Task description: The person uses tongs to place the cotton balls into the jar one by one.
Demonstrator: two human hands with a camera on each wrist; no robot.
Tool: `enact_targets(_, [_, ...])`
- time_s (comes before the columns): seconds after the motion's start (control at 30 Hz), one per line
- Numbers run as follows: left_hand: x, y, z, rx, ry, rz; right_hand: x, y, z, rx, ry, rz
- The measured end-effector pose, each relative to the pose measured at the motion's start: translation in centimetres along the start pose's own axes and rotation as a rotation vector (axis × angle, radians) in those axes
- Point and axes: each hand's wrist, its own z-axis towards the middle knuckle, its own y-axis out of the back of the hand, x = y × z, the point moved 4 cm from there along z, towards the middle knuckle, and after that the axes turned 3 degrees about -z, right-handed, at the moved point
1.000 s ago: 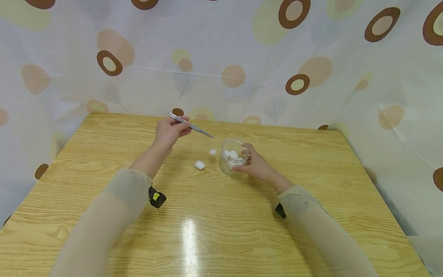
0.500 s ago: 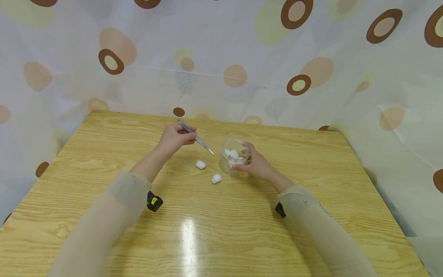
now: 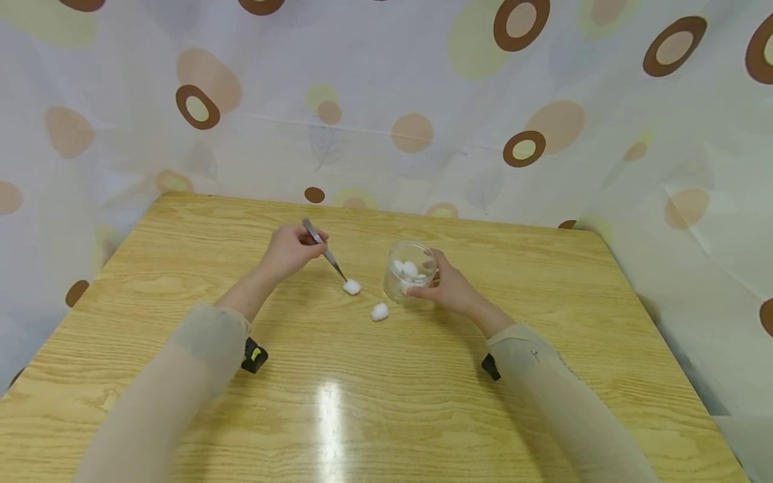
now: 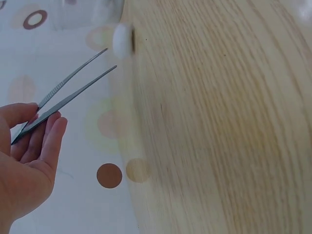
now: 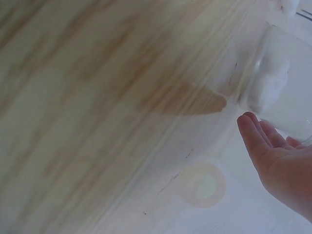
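My left hand (image 3: 291, 251) pinches metal tweezers (image 3: 323, 249) between thumb and fingers. In the left wrist view the tweezers (image 4: 73, 90) have their two tips spread apart, pointing at a white cotton ball (image 4: 123, 41). The head view shows the tips right at the top of this cotton ball (image 3: 351, 287) on the table. A second cotton ball (image 3: 379, 312) lies closer to me, just left of the jar. My right hand (image 3: 448, 285) grips a clear jar (image 3: 395, 290) by its right side. Several cotton balls (image 3: 410, 269) are inside, seen through its wall and open top.
The wooden table (image 3: 386, 416) has its far edge close to a patterned curtain (image 3: 362, 100), which also runs along both sides. A black wrist camera (image 3: 254, 355) hangs under the left sleeve, another (image 3: 490, 367) under the right.
A blurred cotton ball beside the jar dropped onto the table nearer me. My left hand brought the tweezers down and then left to the other cotton ball. My right hand stays on the jar.
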Motion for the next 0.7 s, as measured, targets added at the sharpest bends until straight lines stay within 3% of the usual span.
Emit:
enact_targets(0.37, [-0.3, -1.7, -0.2, 0.019, -0.009, 0.034, -0.2, 0.0, 0.1, 0.0, 0.008, -0.003])
enact_targets(0.57, [-0.3, -2.0, -0.2, 0.0, -0.035, 0.076, 0.0, 0.0, 0.0, -0.003, 0.013, -0.023])
enact_targets(0.7, [0.1, -1.9, -0.2, -0.011, -0.014, 0.055, 0.1, 0.0, -0.1, -0.002, 0.01, -0.035])
